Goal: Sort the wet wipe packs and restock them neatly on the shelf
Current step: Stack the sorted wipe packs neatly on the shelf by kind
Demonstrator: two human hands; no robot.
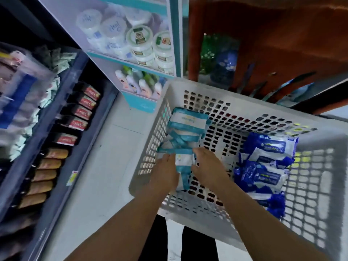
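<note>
Shelf (62, 117) runs along left w/ rows of dark packs. White perforated basket (320, 185) sits on floor at right. Blue wipe packs (263, 166) piled in its right half, teal wipe packs (185, 127) stacked at its left wall. Left hand (165, 174) & right hand (207, 168) both inside basket, fingers curled around one teal pack (183, 159) between them.

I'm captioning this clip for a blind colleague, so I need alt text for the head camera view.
Two bare hands, the left hand and right hand, reach into a white perforated basket and close around a teal wet wipe pack. More teal packs lie along its left wall, blue packs along its right; stocked shelves stand left.
</note>
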